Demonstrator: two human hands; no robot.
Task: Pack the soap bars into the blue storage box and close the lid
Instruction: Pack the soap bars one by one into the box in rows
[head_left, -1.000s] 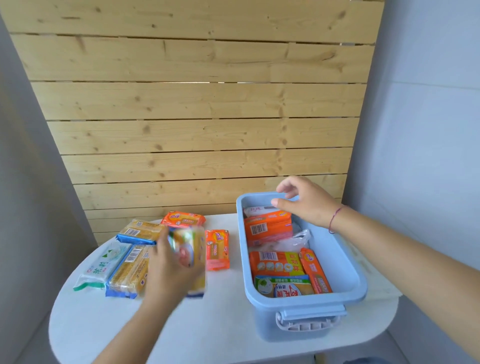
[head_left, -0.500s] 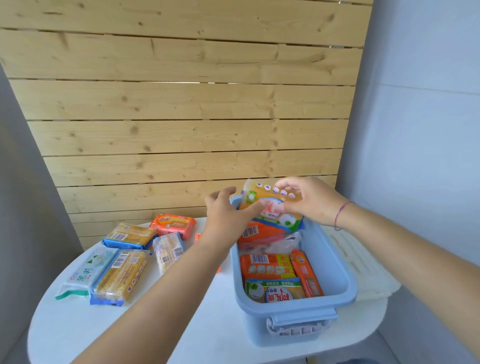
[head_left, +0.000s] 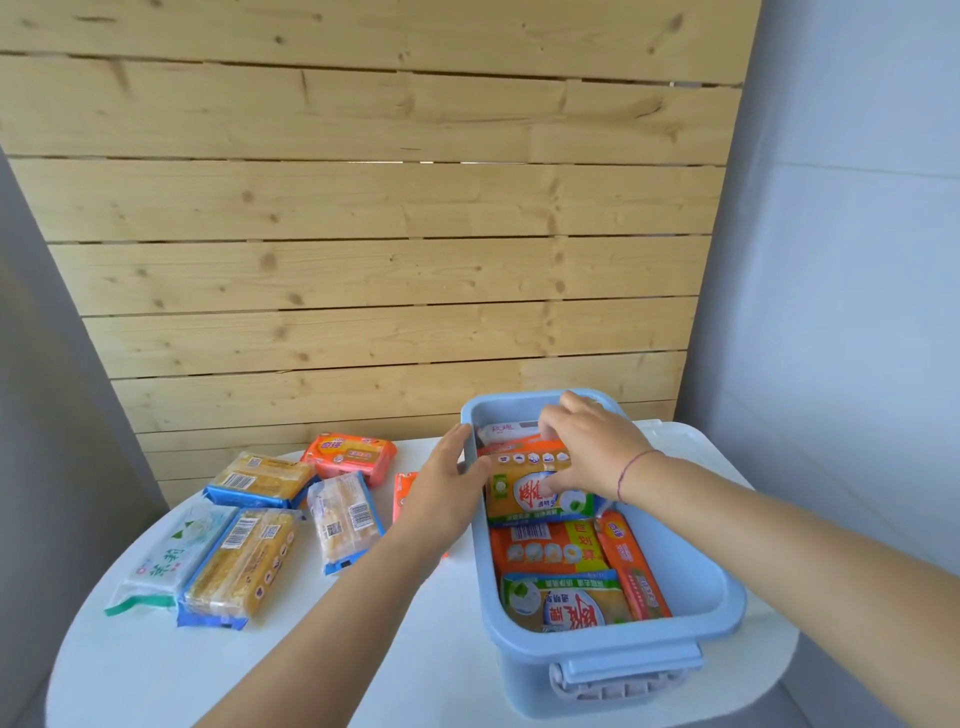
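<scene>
While your right hand (head_left: 589, 452) is reaching into the blue storage box (head_left: 696, 571), its fingers (head_left: 558, 486) are bent and pressing on top of the yellow soap bar (head_left: 530, 493), which is lying inside, on the orange bars. Your left hand (head_left: 447, 488) is resting on the box's left rim, its fingers together and touching the bar's left end. More soap bars (head_left: 244, 561) are lying on the counter (head_left: 415, 654).

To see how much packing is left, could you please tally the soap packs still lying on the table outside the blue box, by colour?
Orange packs: 2, one partly hidden behind the left hand
Yellow packs with blue edging: 3
White and green pack: 1
Total: 6
</scene>
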